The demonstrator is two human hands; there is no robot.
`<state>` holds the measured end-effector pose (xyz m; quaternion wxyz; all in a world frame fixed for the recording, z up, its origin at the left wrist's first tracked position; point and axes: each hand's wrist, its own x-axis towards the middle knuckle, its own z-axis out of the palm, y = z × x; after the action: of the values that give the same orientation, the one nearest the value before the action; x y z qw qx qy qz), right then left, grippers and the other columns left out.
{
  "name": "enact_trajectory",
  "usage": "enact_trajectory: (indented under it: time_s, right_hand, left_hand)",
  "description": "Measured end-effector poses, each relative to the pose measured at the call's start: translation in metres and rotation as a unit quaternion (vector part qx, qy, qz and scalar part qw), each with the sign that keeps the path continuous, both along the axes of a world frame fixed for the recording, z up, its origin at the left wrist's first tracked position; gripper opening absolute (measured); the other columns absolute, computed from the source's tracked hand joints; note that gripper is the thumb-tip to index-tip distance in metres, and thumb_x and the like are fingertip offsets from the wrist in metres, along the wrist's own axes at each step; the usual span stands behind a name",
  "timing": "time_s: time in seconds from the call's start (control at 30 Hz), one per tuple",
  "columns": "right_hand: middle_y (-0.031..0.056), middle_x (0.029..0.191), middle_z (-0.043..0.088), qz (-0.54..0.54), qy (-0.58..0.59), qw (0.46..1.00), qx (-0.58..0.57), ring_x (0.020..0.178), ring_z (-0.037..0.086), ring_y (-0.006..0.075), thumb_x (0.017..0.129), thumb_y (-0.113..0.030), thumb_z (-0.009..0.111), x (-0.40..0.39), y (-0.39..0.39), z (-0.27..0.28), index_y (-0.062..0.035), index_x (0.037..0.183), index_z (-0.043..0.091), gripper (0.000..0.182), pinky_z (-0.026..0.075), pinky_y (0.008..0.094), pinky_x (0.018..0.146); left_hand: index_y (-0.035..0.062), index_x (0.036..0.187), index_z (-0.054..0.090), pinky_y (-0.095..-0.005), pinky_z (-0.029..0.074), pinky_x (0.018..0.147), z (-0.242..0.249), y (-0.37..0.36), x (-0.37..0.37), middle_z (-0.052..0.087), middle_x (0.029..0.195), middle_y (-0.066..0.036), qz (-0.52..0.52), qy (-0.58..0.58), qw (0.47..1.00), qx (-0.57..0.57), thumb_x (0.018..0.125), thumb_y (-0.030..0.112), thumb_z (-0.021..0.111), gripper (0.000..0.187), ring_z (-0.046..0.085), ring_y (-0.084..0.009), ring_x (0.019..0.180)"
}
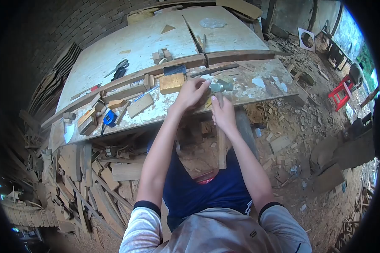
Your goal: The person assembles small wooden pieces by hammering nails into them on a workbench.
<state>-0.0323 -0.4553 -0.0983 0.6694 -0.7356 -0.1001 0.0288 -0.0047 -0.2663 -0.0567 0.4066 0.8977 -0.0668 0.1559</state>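
Note:
My right hand (223, 113) is wrapped round the wooden handle of a hammer (222, 147), which points down toward my lap. The metal hammer head (221, 86) lies at the bench's near edge, just past that hand. To its left, my left hand (191, 93) is closed, thumb and forefinger brought together near the hammer head; what they hold, if anything, is hidden. A small yellow piece (208, 102) shows between the hands. Against my left hand's far side sits a yellowish wood block (172, 83), with a dark flat block (175, 70) behind it.
On the workbench (257, 95) lie a blue tape measure (109, 118), wood offcuts (88, 122) and a thin board (141, 105). A long wooden rail (156, 71) crosses it. Dark-handled scissors (120, 69) rest beyond. Scrap wood (105, 198) covers the floor; a red chair (341, 92) stands right.

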Motion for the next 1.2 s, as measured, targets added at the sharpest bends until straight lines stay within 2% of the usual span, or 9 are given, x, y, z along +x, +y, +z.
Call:
enact_trajectory:
  time_s: [0.07, 0.33, 0.5, 0.7, 0.83, 0.9, 1.03, 1.1, 1.2]
  right_hand:
    - [0.0023, 0.068, 0.059, 0.026, 0.056, 0.995, 0.075, 0.046, 0.055, 0.0105, 0.114, -0.032, 0.062, -0.013, -0.003, 0.01, -0.0049, 0.095, 0.06, 0.033, 0.042, 0.032, 0.042]
    - [0.0018, 0.072, 0.054, 0.038, 0.075, 0.981, 0.175, 0.049, 0.051, 0.0096, 0.121, -0.036, 0.042, -0.039, -0.034, 0.021, -0.0002, 0.114, 0.059, 0.041, 0.043, 0.0269, 0.044]
    - [0.0052, 0.074, 0.053, 0.003, -0.013, 0.974, 0.226, 0.054, 0.054, 0.0137, 0.121, -0.036, 0.028, -0.068, -0.079, 0.025, -0.0007, 0.126, 0.062, 0.049, 0.047, 0.0283, 0.049]
    - [0.0023, 0.089, 0.056, -0.084, -0.192, 0.922, 0.325, 0.067, 0.055, 0.0093, 0.12, -0.027, 0.044, -0.063, -0.123, 0.053, 0.0004, 0.139, 0.055, 0.034, 0.05, 0.0254, 0.058]
    - [0.0004, 0.077, 0.051, -0.104, -0.105, 0.965, 0.216, 0.055, 0.047, 0.0083, 0.117, -0.017, 0.055, -0.072, -0.178, 0.062, -0.0034, 0.128, 0.06, 0.018, 0.044, 0.0278, 0.049]
    - [0.0, 0.074, 0.05, -0.146, -0.056, 0.967, 0.202, 0.051, 0.045, 0.0082, 0.115, -0.02, 0.06, -0.081, -0.189, 0.058, -0.0037, 0.121, 0.063, 0.017, 0.041, 0.0271, 0.046]
    - [0.0007, 0.076, 0.054, -0.197, 0.063, 0.967, 0.147, 0.048, 0.046, 0.007, 0.114, -0.023, 0.064, -0.087, -0.223, 0.033, -0.0047, 0.115, 0.064, 0.018, 0.038, 0.0258, 0.042]
    - [0.001, 0.077, 0.055, -0.205, 0.1, 0.972, 0.049, 0.047, 0.046, 0.0064, 0.113, -0.024, 0.065, -0.084, -0.236, 0.021, -0.005, 0.115, 0.064, 0.019, 0.037, 0.0253, 0.041]
    - [0.003, 0.08, 0.064, -0.192, 0.079, 0.978, -0.032, 0.045, 0.048, 0.006, 0.11, -0.026, 0.07, -0.08, -0.24, -0.017, -0.0037, 0.119, 0.067, 0.024, 0.036, 0.0253, 0.039]
  left_hand:
    - [-0.003, 0.126, 0.076, -0.0397, 0.059, 0.088, 0.007, 0.0, -0.029, 0.081, 0.104, -0.022, 0.024, 0.026, 0.998, -0.049, 0.109, 0.043, 0.065, 0.05, 0.078, -0.0295, 0.093]
    - [-0.0028, 0.112, 0.08, -0.0426, 0.06, 0.085, 0.014, 0.01, -0.032, 0.08, 0.1, -0.021, 0.089, -0.064, 0.994, 0.008, 0.107, 0.036, 0.068, 0.04, 0.079, -0.0364, 0.096]
    - [0.0006, 0.106, 0.083, -0.0481, 0.059, 0.089, 0.028, 0.012, -0.074, 0.077, 0.101, -0.019, 0.146, -0.011, 0.964, 0.221, 0.096, 0.043, 0.077, 0.044, 0.075, -0.0384, 0.099]
    - [0.0012, 0.105, 0.081, -0.0456, 0.059, 0.085, 0.002, 0.016, -0.102, 0.074, 0.098, -0.015, 0.175, -0.189, 0.931, 0.258, 0.09, 0.032, 0.086, 0.035, 0.073, -0.035, 0.095]
    - [-0.0002, 0.089, 0.074, -0.0291, 0.05, 0.062, -0.027, 0.021, -0.147, 0.066, 0.072, -0.008, 0.201, -0.195, 0.959, 0.049, 0.095, 0.01, 0.082, 0.014, 0.063, -0.0171, 0.062]
    - [0.0022, 0.083, 0.072, -0.0265, 0.041, 0.053, -0.06, 0.031, -0.172, 0.063, 0.064, -0.002, 0.283, -0.106, 0.936, -0.178, 0.108, 0.024, 0.072, 0.033, 0.054, -0.0125, 0.053]
    - [-0.0027, 0.111, 0.071, -0.029, 0.049, 0.049, -0.085, 0.092, -0.204, 0.072, 0.073, -0.006, 0.225, 0.14, 0.679, -0.685, 0.106, 0.067, 0.06, 0.071, 0.062, -0.0154, 0.054]
    - [-0.0072, 0.151, 0.047, -0.0383, 0.067, 0.078, -0.09, 0.107, -0.196, 0.076, 0.119, -0.02, 0.314, 0.089, 0.664, -0.673, 0.099, 0.071, 0.069, 0.096, 0.078, -0.029, 0.09]
    - [0.0054, 0.154, 0.052, -0.0384, 0.063, 0.095, -0.098, 0.14, -0.178, 0.075, 0.124, -0.012, 0.309, -0.03, 0.682, -0.662, 0.099, 0.058, 0.078, 0.081, 0.077, -0.0274, 0.104]
